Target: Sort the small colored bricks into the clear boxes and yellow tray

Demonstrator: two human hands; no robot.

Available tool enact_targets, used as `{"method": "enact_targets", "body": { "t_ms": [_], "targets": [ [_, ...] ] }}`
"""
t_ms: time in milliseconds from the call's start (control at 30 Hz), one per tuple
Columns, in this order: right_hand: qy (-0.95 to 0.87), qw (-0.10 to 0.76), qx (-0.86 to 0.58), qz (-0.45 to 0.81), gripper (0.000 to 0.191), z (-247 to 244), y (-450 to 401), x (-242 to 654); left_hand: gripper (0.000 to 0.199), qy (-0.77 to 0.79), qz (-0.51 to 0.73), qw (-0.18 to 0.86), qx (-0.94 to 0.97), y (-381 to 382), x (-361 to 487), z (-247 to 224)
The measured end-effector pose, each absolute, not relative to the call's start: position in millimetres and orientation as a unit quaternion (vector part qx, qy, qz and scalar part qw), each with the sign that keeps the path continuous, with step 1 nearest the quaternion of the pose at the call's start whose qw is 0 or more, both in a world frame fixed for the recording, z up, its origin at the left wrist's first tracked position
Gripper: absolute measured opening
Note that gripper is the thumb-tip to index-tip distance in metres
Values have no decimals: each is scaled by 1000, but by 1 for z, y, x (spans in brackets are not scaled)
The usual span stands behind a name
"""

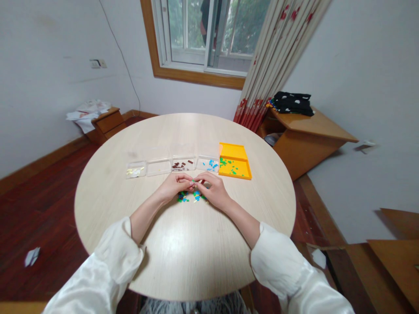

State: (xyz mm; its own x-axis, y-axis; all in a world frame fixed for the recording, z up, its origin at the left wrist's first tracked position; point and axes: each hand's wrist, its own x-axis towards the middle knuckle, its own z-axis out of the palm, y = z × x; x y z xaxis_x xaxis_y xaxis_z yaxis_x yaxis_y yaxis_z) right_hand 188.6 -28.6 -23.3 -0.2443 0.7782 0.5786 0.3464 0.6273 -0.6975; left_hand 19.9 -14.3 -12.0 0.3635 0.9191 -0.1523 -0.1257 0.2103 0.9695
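My left hand (178,183) and my right hand (212,187) meet fingertip to fingertip just above the table. Between the pinched fingers shows a small green piece (193,181), apparently a toy brick, partly hidden by them. Below and between the hands lies a loose pile of small bricks (197,196) in blue, green, yellow and dark colours. Beyond the hands stand opened transparent boxes: one with pale yellow pieces (135,170), one with brown bricks (178,165), one with blue bricks (211,165). An orange-yellow box (250,174) at the right end holds green bricks (233,167).
Another transparent box (159,167) sits between the pale yellow and brown ones. Everything rests on a round wooden table (190,244). Behind it are a window (209,39), a curtain (268,52) and a wooden cabinet (314,139) with dark folded cloth (292,103) on top.
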Motion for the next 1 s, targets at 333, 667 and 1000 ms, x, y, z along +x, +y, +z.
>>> {"method": "enact_targets", "body": {
  "t_ms": [333, 667, 1000],
  "targets": [
    [-697, 534, -394, 271, 8, -29, -23, 188, 30, 412, 417, 644, 491, -13, 21, -9],
    [-591, 559, -401, 422, 15, -35, -21, 186, 30, 408, 419, 644, 493, -13, 21, -10],
    [-567, 564, -386, 460, 23, -32, -20, 184, 28, 411, 418, 638, 499, -13, 21, -11]
  ]
}}
